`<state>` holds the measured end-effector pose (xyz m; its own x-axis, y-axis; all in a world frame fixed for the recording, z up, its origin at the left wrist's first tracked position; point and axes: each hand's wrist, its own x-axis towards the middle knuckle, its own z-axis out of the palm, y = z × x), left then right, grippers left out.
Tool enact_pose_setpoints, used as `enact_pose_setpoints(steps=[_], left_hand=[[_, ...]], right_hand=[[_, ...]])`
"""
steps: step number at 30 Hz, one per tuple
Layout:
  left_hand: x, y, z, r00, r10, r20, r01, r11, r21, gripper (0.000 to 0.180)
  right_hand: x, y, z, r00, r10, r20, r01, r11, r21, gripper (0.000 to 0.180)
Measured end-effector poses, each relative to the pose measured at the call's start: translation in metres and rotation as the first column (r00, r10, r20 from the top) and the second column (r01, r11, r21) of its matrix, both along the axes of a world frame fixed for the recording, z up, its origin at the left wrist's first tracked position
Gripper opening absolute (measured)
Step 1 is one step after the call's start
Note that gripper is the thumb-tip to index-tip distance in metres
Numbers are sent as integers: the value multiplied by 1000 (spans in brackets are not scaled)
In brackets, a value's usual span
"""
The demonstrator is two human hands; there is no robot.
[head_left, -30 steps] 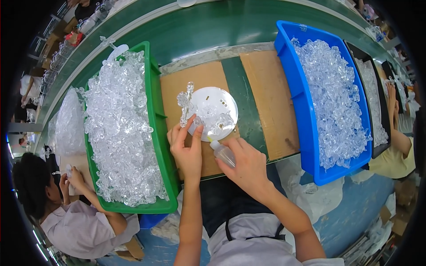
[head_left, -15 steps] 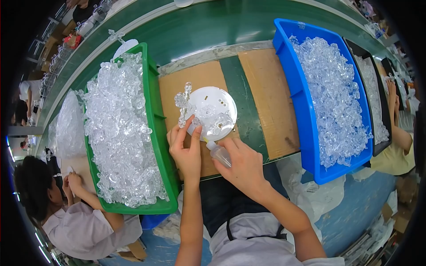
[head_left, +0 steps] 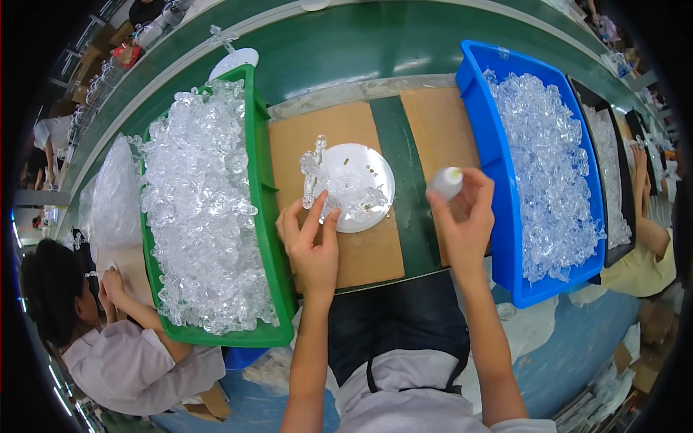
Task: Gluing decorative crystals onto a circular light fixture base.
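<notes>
Above the table [head_left: 408,166], left of the blue bin: our squeeze bottle [head_left: 445,183], its yellow tip turned up toward us.
Right hand [head_left: 468,216]: our grip is closed around the bottle, thumb on one side, fingers on the other.
Left hand [head_left: 312,242]: our thumb and forefinger reach the lower end of a branched clear plastic piece [head_left: 314,169]; we cannot tell whether this grip grasps it.
White disc [head_left: 357,154]: beside our left fingertips, bearing more clear plastic and small gold-coloured bits.
Cardboard sheets: one [head_left: 361,267] under the disc, another [head_left: 426,123] near the blue bin.
Bins: green [head_left: 263,159] to our left, blue [head_left: 498,130] to our right, both heaped with clear plastic pieces.
Neighbour: a co-worker [head_left: 144,375] sits beyond the green bin.
</notes>
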<state>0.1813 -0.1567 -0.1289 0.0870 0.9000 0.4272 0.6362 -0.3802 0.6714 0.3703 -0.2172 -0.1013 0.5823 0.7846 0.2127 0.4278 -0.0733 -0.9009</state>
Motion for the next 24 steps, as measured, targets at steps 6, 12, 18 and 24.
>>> enact_pose_setpoints(steps=[6, 12, 18, 24], left_hand=[[1, -9, 2, 994, 1, 106, 11, 994, -105, 33], [-26, -53, -11, 990, -131, 49, 136, 981, -139, 35], [-28, -50, -15, 990, -142, 6, 142, 990, 19, 31], [-24, -50, -24, 994, -107, -19, 108, 990, 89, 30]], right_hand=[[22, 14, -33, 996, -64, 62, 61, 997, 47, 59], [-3, -41, 21, 975, 42, 218, 29, 949, -313, 58], [-45, 77, 129, 460, 464, 757, -438, 861, -261, 43], [-18, 180, 100, -366, 730, 577, -527, 349, -775, 4]])
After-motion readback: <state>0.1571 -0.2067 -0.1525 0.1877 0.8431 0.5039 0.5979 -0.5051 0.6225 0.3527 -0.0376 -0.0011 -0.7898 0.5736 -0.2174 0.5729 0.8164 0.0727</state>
